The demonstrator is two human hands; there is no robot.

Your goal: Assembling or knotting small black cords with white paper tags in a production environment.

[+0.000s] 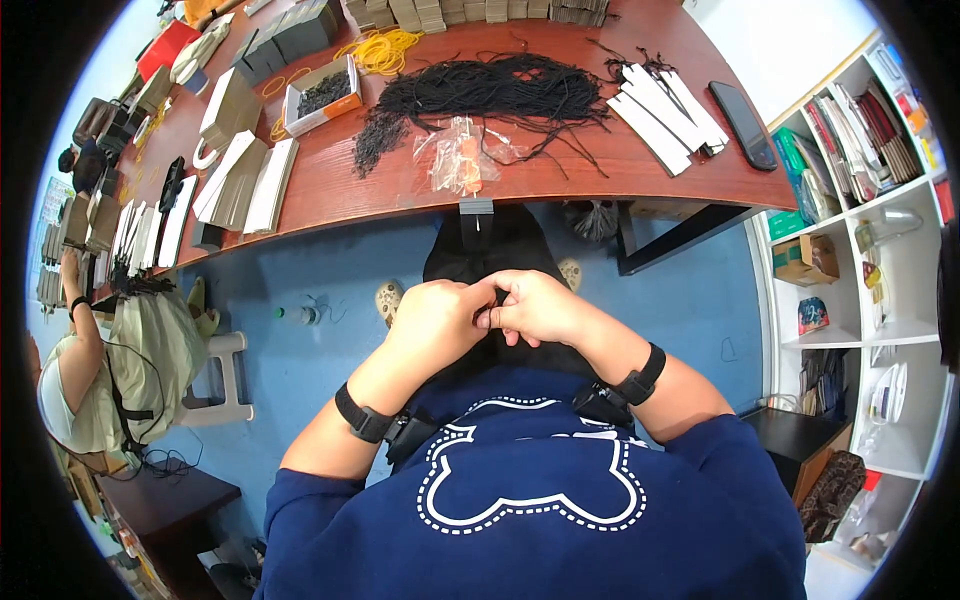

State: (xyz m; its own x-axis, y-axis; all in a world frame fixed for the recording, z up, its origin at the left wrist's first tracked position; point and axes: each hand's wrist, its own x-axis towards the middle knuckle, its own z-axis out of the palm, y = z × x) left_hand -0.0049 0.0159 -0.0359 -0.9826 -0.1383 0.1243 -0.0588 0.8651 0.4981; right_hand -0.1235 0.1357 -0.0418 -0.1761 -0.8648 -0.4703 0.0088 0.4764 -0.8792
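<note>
My left hand and my right hand meet over my lap, fingertips together in a pinch. Whatever lies between the fingers is too small and hidden to make out. Just beyond them, at the table's front edge, an orange-handled tool lies on clear plastic, its thin metal tip reaching over a grey block. A large heap of black cords spreads behind it. Small black bits are scattered to the left of the cords. White strips with black strings lie to the right.
The red-brown table also bears a phone, a small box of black pieces, yellow bands and stacks of card strips. A co-worker sits at the left. White shelves stand at the right.
</note>
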